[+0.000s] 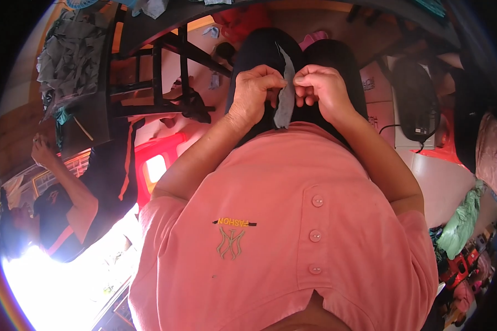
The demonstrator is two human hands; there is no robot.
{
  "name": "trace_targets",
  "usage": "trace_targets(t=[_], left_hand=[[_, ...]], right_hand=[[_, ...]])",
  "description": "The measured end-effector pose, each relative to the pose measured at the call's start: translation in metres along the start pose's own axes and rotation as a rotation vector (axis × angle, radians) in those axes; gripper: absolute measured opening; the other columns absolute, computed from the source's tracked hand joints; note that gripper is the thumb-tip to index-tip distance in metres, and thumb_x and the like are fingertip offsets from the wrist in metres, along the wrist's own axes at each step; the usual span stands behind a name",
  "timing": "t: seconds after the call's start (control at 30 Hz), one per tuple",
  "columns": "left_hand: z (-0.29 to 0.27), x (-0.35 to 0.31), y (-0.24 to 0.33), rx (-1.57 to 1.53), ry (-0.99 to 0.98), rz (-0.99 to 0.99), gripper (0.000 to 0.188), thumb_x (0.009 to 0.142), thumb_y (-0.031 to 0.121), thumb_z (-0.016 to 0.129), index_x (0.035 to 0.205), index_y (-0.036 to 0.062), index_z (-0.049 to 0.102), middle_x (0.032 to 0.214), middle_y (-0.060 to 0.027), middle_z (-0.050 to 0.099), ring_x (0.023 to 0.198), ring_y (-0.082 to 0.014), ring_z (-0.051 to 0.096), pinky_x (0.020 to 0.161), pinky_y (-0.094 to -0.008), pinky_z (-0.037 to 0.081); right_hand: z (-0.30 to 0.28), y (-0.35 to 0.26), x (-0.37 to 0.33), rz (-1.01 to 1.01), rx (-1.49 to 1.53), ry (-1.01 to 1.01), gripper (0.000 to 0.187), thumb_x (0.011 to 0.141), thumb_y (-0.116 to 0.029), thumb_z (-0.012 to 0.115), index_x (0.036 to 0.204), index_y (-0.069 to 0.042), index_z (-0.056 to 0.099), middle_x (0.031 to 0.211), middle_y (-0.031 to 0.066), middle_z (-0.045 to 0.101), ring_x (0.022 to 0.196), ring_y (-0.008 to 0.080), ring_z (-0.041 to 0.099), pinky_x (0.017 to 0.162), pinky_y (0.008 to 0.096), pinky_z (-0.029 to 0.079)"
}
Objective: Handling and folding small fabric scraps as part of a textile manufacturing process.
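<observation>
Far left: I see grey cloth scraps (69, 55) heaped on a dark table (102, 129), a co-worker's hand (43, 151) near them.
Left of the lap: dark frame legs (157, 71), then a red stool (160, 140) near the left forearm.
Far right: a black oblong object (414, 102) and a green plastic bag (459, 226).
Left hand (254, 91): thumb and forefinger pinching the strip's left edge.
Grey strip (284, 107): lengthwise over the lap, between both hands' fingertips.
Right hand (327, 91): fingertips bunched just beside the strip; I can't tell whether they grip it.

A cloth strip (284, 107) sits between left hand (254, 92) and right hand (327, 91) (over the lap (337, 58)).
</observation>
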State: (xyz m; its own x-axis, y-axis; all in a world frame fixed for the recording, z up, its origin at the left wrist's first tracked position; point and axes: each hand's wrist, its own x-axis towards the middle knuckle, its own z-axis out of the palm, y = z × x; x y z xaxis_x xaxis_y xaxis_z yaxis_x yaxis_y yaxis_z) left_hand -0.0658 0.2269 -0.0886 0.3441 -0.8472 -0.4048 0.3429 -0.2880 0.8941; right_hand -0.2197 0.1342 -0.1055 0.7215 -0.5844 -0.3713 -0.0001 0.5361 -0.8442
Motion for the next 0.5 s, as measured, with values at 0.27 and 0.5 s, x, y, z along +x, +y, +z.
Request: trace_targets(t=[0.27,0.5], left_hand=[[0.002,-0.005,-0.015,0.552,-0.161,0.440,0.007,0.078,0.000,0.067,0.081,0.0020,0.061,0.072,0.0003,0.059,0.063,-0.0036,0.050,0.054,-0.0198,0.039],[0.002,-0.013,-0.014,0.464,-0.209,0.301,0.011,0.078,-0.002,0.068,0.085,0.0020,0.061,0.075,0.0008,0.060,0.067,-0.0037,0.051,0.058,-0.0192,0.040]], right_hand=[[0.000,-0.008,-0.014,0.167,-0.167,-0.018,0.015,0.084,-0.016,0.058,0.084,-0.002,0.063,0.069,0.0066,0.061,0.054,0.0150,0.059,0.047,0.0225,0.038],[-0.007,0.008,-0.007,0.161,-0.072,-0.049,0.015,0.075,-0.013,0.056,0.080,0.000,0.063,0.065,0.0089,0.061,0.049,0.0164,0.059,0.041,0.0225,0.037]])
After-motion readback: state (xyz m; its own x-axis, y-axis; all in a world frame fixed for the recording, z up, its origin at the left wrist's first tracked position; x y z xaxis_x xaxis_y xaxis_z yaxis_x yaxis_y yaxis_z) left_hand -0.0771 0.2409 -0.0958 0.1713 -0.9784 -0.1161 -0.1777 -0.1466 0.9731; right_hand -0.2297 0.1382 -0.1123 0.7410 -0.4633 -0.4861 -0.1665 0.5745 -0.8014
